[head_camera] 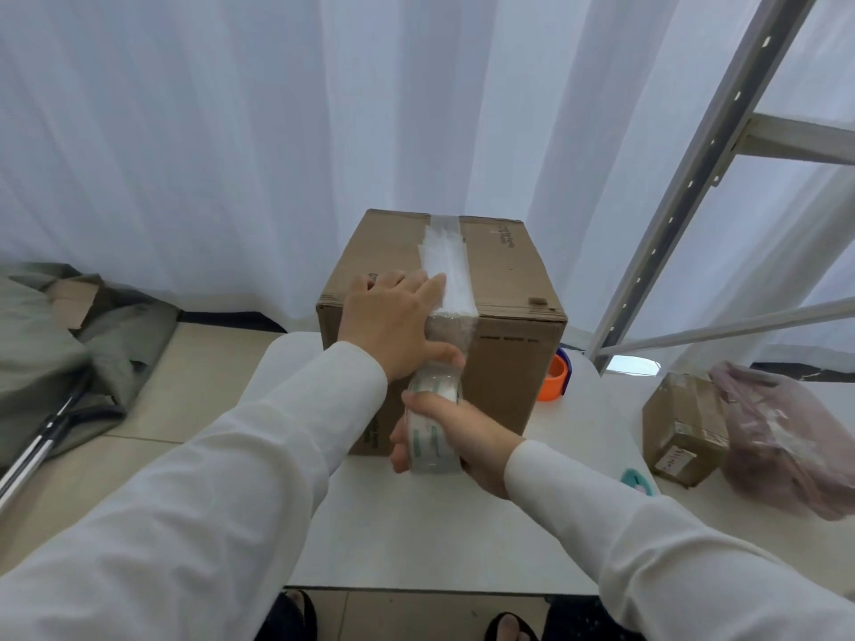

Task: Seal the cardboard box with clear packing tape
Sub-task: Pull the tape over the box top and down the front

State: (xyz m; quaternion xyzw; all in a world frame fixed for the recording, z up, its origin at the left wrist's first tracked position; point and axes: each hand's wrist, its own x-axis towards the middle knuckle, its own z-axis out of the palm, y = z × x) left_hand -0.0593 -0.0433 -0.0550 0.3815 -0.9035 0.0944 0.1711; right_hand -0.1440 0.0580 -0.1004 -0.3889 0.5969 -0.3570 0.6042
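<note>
Tape runs in a glossy white-looking strip along the top seam of the cardboard box, from the far edge to the near one, then folds over and down the near face, where it turns clear and slightly wrinkled. The box stands upright on the far part of a smooth white table.

The left hand lies flat across the near top edge, fingers spread just left of the strip and partly on it, thumb down against the near face; it grips nothing, only presses. The right hand is closed around the tape roll, a clear ring with pale green printing, held against the near face just below the thumb.

To do this well, I'd say the roll should stay taut and close to the cardboard while the left hand smooths from the corner downward, pushing air out so the film beds onto the matte, fibrous board. Slack would probably leave more creases.

An orange tape dispenser peeks out to the right of the box. Further right lie a small parcel and a crinkly pinkish plastic bag; a teal tool sits near them.
</note>
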